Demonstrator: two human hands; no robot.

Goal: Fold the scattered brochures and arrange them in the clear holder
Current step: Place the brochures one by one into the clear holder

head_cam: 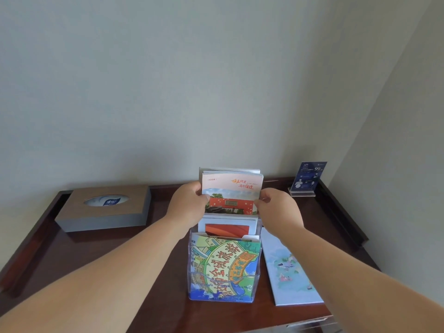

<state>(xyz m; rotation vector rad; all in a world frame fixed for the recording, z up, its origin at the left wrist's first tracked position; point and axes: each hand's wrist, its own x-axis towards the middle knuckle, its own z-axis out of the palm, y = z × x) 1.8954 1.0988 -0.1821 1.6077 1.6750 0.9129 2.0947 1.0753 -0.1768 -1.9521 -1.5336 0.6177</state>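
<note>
A clear tiered holder (255, 280) stands on the dark wooden table (153, 280). Its front pocket holds a colourful cartoon-map brochure (225, 263); a white-framed red brochure (227, 227) sits in the middle tier. Above the rear tier, a stack of folded brochures (231, 191) with a pale cover and a red building picture stands upright. My left hand (189, 205) grips its left edge and my right hand (276, 207) pinches its right edge. A pale blue brochure (288, 267) lies flat on the table right of the holder.
A wood-topped tissue box (105, 207) sits at the back left. A small blue card in an acrylic stand (307, 179) is at the back right corner. The table has raised rims on the sides, and walls close behind and to the right.
</note>
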